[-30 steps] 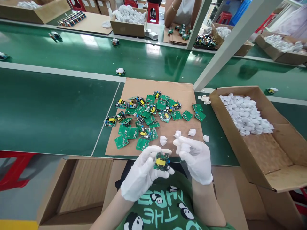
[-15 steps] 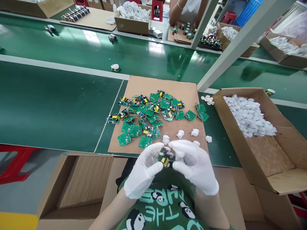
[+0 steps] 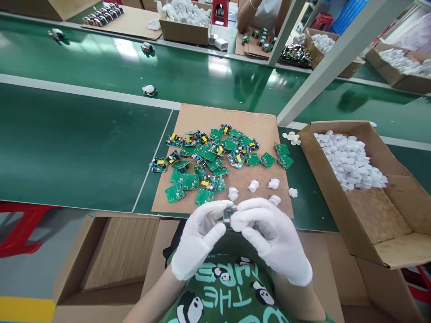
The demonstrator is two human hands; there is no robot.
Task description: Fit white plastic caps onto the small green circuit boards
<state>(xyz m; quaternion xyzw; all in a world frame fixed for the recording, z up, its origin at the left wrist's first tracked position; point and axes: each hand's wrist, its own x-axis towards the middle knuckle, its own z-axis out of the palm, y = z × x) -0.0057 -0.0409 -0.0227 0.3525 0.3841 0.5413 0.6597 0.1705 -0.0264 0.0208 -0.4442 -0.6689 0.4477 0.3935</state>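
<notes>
A small circuit board [image 3: 227, 216] with parts on it is held up at the table's front edge, before my chest. Its left side is gripped between the gloved thumb and fingers of my left hand [image 3: 202, 237]. My right hand [image 3: 274, 237], also in a white glove, has closed its fingertips on the board's right side and covers much of it. Whether a white piece is under those fingers I cannot tell. Just beyond the hands, several small white caps [image 3: 253, 186] lie on the cardboard sheet [image 3: 256, 119], with a heap of green circuit boards [image 3: 208, 154] behind them.
On the right stands an open carton [image 3: 336, 215] with many white pieces [image 3: 350, 163]. A conveyor belt [image 3: 188, 67] crosses behind, carrying a few capped boards [image 3: 149, 90]. A slanted metal post [image 3: 313, 72] rises at right. Across the belt are a person's arms [image 3: 247, 15].
My right hand's fingers have closed in onto the board, and the board has turned so its yellow part no longer shows. Boards on the belt have moved left.
</notes>
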